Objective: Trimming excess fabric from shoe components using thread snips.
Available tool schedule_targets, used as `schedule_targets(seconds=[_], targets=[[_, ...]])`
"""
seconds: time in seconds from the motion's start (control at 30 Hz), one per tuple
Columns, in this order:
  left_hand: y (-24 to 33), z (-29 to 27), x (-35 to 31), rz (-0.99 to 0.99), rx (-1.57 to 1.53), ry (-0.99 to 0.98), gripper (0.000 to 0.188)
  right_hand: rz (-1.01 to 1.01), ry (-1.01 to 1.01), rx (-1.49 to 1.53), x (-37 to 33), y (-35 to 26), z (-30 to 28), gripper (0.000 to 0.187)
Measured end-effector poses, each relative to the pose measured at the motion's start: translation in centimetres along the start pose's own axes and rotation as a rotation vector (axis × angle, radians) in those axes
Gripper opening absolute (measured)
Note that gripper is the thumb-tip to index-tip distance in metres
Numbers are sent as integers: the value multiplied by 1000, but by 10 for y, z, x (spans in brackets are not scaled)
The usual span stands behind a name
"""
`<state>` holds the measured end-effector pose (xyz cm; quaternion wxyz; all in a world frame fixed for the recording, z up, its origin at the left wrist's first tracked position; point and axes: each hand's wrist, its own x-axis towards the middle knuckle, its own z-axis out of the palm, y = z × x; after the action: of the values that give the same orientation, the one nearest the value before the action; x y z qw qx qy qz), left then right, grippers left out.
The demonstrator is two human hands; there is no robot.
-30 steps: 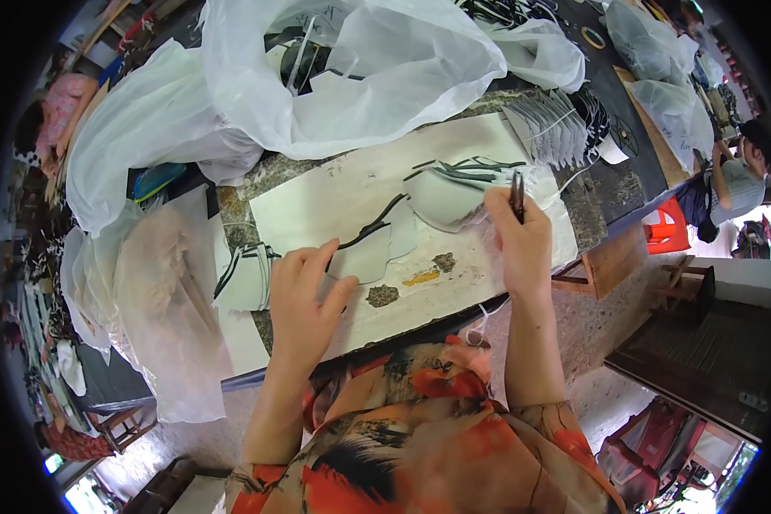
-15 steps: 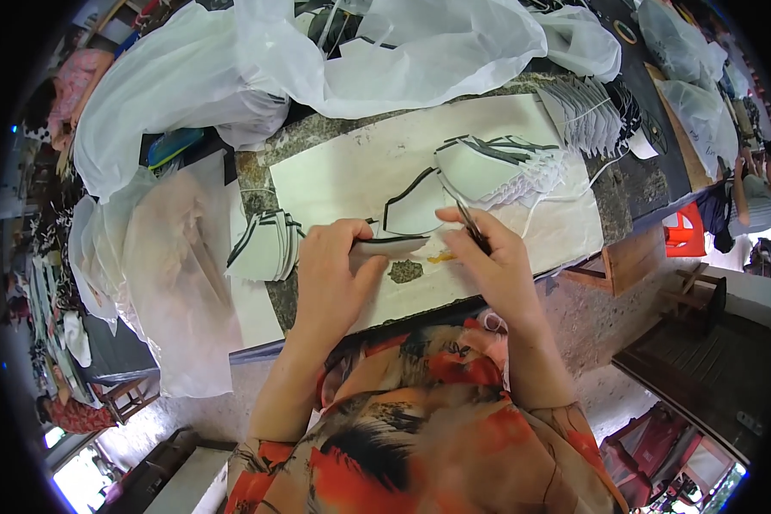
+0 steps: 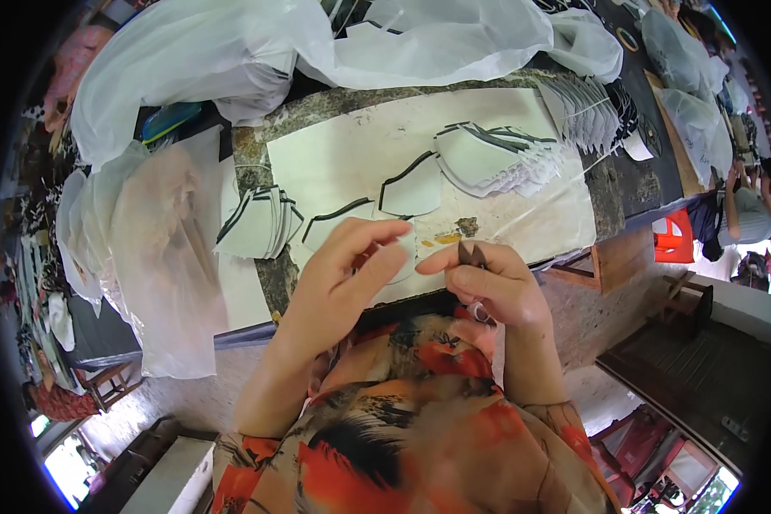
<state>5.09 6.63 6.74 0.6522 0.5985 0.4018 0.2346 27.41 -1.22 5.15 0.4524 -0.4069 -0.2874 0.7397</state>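
My right hand (image 3: pixel 501 287) is closed around small dark thread snips (image 3: pixel 471 254), their two pointed blades sticking up between thumb and fingers. Its index finger points toward my left hand (image 3: pixel 347 270), whose fingers are loosely curled, with a gap at the thumb and nothing visible between. Beneath the left hand lies a white cup-shaped fabric piece (image 3: pixel 364 211) with black edging, partly hidden by the fingers. A similar black-edged piece (image 3: pixel 413 188) rests just beyond, beside a fanned pile of such pieces (image 3: pixel 488 163). Another stack (image 3: pixel 257 224) stands left of the left hand.
A pale board (image 3: pixel 343 141) covers the worktop under the pieces. Translucent plastic bags (image 3: pixel 437 60) line the far side, and another bag (image 3: pixel 167 265) hangs over the left edge. A tied bundle of grey-white pieces (image 3: pixel 584 116) sits at far right. A red stool (image 3: pixel 673 238) stands beyond.
Both hands have drawn nearer my body. The black-edged piece the left hand held up now lies on the board beneath it. The snips have turned, blades upward.
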Motion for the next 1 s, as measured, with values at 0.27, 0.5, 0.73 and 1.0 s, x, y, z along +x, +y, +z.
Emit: schedule_targets(seconds=[0.27,0.5,0.73,1.0], targets=[[-14,6,15,-327,-313,-222,28,-27,-164,-497,-1,-10,3,25],[-32,7,11,-142,-153,-78,27,-105,84,-262,0,6,11,24],[-34,8,5,-52,-94,-57,26,86,210,-308,3,2,17,21],[-24,1,-1,78,75,-81,15,43,255,-351,7,11,21,14]])
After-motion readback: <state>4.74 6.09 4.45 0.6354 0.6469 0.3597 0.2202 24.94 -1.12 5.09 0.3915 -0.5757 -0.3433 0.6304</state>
